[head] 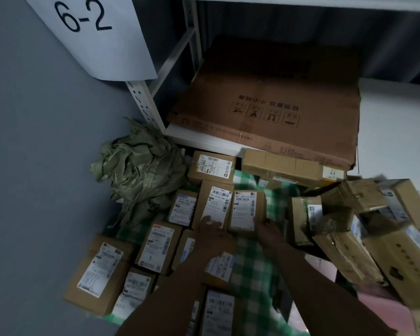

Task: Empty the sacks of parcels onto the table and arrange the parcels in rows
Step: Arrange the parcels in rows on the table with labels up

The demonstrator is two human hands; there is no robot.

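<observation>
Two small brown cardboard parcels with white shipping labels are seen side by side, touching, on a green-and-white checked cloth (246,257) that covers the table. The left-hand labelled parcel (216,202) is touched at its near end by the left hand (210,230), whose fingers lie fairly flat and spread on the label. The right-hand labelled parcel (246,209) is met at its near right corner by the right hand (268,230); whether its fingers are curled round the edge cannot be told. Further labelled brown parcels are laid in rough rows to the left and nearer the camera, among them one marked "1" (157,246). A loose heap of brown boxes (364,229) lies unsorted to the right. A crumpled green woven sack (141,166) rests at the far left of the cloth, against a grey wall. Behind, a large flattened brown carton (277,103) lies on a white metal shelf (204,140), beside a paper sign reading "6-2" (87,32).
</observation>
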